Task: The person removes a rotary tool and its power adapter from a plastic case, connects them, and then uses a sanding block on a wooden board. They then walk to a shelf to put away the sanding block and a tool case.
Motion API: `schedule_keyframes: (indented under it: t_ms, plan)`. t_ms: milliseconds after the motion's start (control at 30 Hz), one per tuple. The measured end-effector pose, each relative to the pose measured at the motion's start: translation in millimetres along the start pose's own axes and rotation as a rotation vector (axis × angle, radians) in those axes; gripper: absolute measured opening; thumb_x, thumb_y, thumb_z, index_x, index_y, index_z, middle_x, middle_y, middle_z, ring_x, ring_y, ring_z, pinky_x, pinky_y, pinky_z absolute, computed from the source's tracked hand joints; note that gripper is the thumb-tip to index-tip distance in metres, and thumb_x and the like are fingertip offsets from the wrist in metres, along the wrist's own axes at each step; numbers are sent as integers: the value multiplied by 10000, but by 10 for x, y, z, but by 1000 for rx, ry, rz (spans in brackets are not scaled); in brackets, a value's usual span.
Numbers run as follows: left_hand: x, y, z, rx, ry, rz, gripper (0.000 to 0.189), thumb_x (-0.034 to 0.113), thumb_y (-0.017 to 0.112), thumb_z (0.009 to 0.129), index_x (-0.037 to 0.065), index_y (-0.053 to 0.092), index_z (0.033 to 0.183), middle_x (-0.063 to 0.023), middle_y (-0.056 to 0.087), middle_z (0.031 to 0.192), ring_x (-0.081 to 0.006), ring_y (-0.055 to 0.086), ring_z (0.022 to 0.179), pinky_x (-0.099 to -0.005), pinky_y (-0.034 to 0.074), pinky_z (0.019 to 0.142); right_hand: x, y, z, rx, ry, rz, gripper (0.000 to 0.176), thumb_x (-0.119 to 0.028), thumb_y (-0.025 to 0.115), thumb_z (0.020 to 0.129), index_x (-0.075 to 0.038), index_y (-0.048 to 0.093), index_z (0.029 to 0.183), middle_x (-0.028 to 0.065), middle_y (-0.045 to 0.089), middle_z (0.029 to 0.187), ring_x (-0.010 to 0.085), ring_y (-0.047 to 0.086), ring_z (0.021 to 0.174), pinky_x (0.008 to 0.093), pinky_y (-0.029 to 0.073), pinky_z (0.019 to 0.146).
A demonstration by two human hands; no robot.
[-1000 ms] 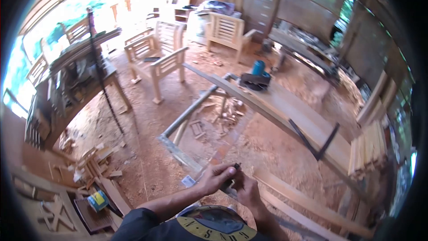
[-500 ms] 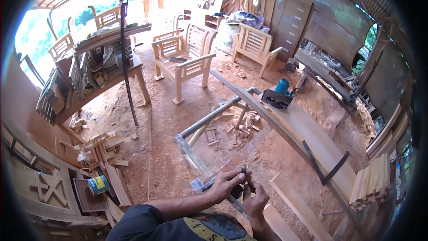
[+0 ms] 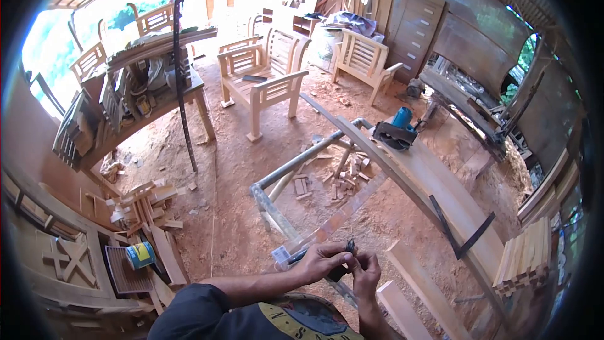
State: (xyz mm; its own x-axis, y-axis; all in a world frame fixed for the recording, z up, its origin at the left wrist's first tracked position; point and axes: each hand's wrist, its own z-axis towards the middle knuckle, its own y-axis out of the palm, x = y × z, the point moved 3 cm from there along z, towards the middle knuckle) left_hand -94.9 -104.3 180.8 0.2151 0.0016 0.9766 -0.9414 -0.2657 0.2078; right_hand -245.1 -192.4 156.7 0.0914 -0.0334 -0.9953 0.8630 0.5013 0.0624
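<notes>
At the bottom middle, my left hand (image 3: 323, 262) is closed around a small dark object (image 3: 339, 273), whose kind I cannot make out. Dark tips of it stick up above the fingers. My right hand (image 3: 365, 272) pinches at the same object from the other side, fingertips close to the left thumb. Just beyond the hands lies a metal pipe frame (image 3: 272, 212) on the ground. A clear plastic strip with a white label (image 3: 280, 254) lies beside my left wrist.
A blue circular saw (image 3: 397, 130) rests on a long plank (image 3: 434, 179) with a black square (image 3: 461, 245). Wooden chairs (image 3: 270, 82) stand ahead. Wood offcuts (image 3: 348, 179) lie inside the frame. Stacked sticks (image 3: 523, 255) are at right, a paint can (image 3: 140, 255) at left.
The view has shifted slightly. Both hands sit a little further right in the picture and stay together at the small dark object, with the fingers slightly rearranged.
</notes>
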Motion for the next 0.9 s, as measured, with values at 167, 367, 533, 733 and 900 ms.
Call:
schedule_keyframes:
  t_ms: [167, 367, 533, 733, 900]
  plan:
    - [-78, -92, -47, -112, -116, -180, 307, 304, 706, 1007, 36, 723, 1154, 27, 708, 967, -58, 615, 895, -245, 514, 791, -33, 219, 43, -207, 191, 454, 352, -153, 769, 942, -21, 583, 1210, 60, 657, 1121, 140, 635, 1007, 291, 520, 875]
    - [-181, -83, -45, -53, -43, -229, 296, 291, 686, 1022, 44, 710, 1182, 22, 693, 990, -58, 599, 916, -248, 505, 814, 71, 365, -100, -315, 406, 529, 382, -294, 584, 1059, -32, 578, 1337, 51, 654, 1147, 159, 649, 1029, 306, 534, 887]
    - [-184, -186, -66, 149, 248, 182, 330, 300, 673, 1017, 22, 730, 1185, -104, 659, 1175, -191, 597, 1125, -354, 475, 980, 1, 529, -116, -244, 358, 454, 357, -309, 540, 1090, -36, 581, 1315, 54, 650, 1142, 143, 652, 996, 274, 537, 841]
    - [-198, -314, -59, 211, 334, 381, 355, 343, 682, 1004, 26, 753, 1146, -120, 616, 1290, -263, 559, 1216, -423, 431, 1056, -81, 585, -102, -222, 297, 288, 346, -319, 510, 1101, -32, 572, 1285, 76, 667, 1033, 153, 666, 848, 263, 543, 707]
    - [-237, -387, -137, 79, 80, -27, 361, 325, 634, 1043, 43, 687, 1262, -59, 671, 1097, -144, 634, 949, -349, 546, 820, -130, 608, -50, -433, 427, 181, 361, -345, 474, 1104, -27, 590, 1231, 92, 680, 904, 190, 682, 709, 299, 552, 624]
